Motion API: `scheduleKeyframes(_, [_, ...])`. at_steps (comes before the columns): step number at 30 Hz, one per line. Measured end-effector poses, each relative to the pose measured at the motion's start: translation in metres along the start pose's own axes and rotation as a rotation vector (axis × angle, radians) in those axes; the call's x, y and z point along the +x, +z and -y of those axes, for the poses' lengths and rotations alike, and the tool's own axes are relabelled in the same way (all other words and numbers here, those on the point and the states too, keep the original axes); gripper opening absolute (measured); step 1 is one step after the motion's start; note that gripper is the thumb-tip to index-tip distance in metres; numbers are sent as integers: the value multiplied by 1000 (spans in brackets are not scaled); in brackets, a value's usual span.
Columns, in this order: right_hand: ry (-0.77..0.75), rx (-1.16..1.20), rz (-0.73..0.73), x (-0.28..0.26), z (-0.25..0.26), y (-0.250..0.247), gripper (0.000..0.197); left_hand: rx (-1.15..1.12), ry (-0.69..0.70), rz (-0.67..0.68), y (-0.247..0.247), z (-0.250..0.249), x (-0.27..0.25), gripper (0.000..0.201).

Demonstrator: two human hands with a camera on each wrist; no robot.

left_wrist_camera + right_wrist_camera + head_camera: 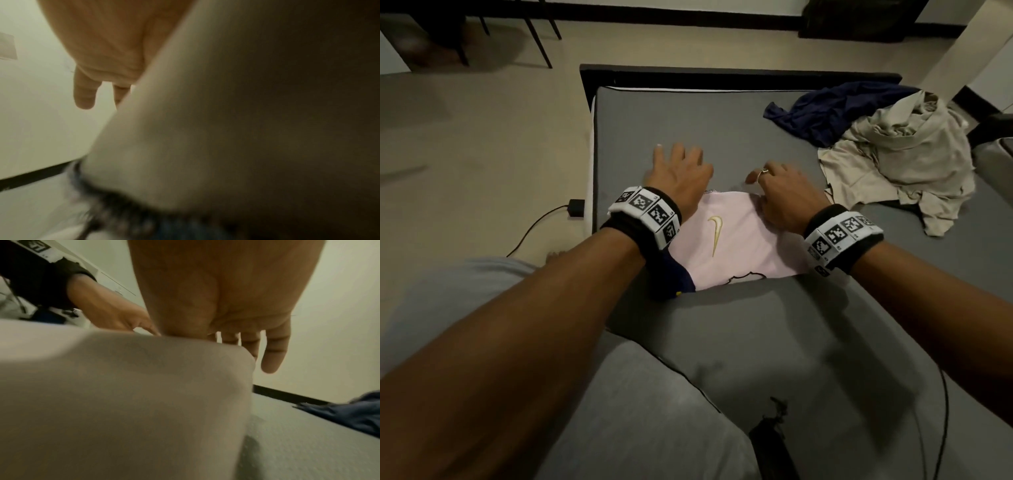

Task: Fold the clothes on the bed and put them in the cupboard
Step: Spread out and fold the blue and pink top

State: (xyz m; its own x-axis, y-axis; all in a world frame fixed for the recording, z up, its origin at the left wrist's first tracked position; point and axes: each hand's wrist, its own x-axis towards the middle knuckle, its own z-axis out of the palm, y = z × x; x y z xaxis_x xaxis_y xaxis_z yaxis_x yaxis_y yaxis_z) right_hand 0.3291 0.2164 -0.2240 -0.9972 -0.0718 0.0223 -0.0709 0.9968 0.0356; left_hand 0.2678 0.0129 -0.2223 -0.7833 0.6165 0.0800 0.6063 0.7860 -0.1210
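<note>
The pink shirt lies folded on the bed just in front of the person, with the left hand flat past its far left corner and the right hand resting on its far right edge, both grips apart, fingers loosely spread and clamped on nothing. To finish this fold well, I judge both palms should press and sweep outward together so the layers stay square. The grey mattress also carries 2 unfolded garments at the far right, a navy one and a beige one; beige floor surrounds it, and no cupboard is in view.
</note>
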Motion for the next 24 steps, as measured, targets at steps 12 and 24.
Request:
scheduleKeyframes(12, [-350, -61, 151, -62, 22, 44, 88, -285, 110, 291, 32, -59, -60, 114])
scheduleKeyframes(24, [-42, 139, 319, -51, -17, 49, 119, -237, -185, 554, 43, 13, -67, 155])
